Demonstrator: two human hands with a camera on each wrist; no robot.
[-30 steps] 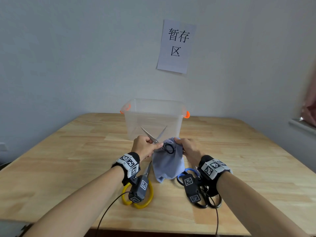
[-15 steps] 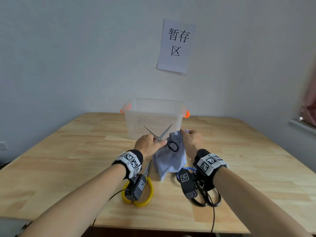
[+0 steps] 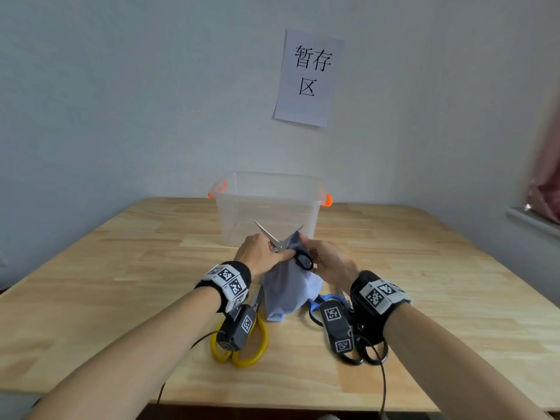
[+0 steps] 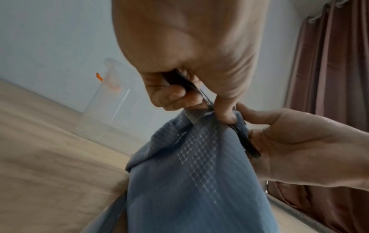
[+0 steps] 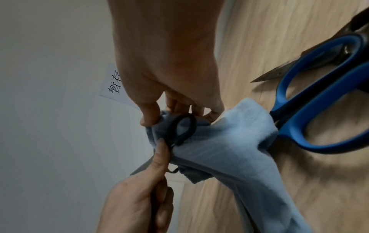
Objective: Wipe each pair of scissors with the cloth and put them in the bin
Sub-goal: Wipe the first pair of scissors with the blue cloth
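Observation:
Black-handled scissors (image 3: 280,245) with their blades spread are held above the table, just in front of the clear bin (image 3: 268,207). My left hand (image 3: 260,253) grips them at the handle and pivot (image 4: 187,85). My right hand (image 3: 327,259) pinches the light blue cloth (image 3: 286,286) around the right blade, and the cloth (image 5: 225,141) hangs down to the table. One black handle loop (image 5: 182,129) lies against the cloth. Yellow-handled scissors (image 3: 242,350), blue-handled scissors (image 3: 325,301) and dark-handled scissors (image 3: 368,353) lie on the wooden table (image 3: 121,283), partly hidden by my wrists.
The bin has orange handle clips (image 3: 327,200) and stands near the far table edge against the wall. A paper sign (image 3: 307,77) hangs on the wall above it. A curtain (image 4: 329,71) and a ledge (image 3: 533,219) are to the right.
Both hands have carried the scissors and cloth a little up and forward toward the bin. The right hand with the cloth has slid up along the right blade toward its tip.

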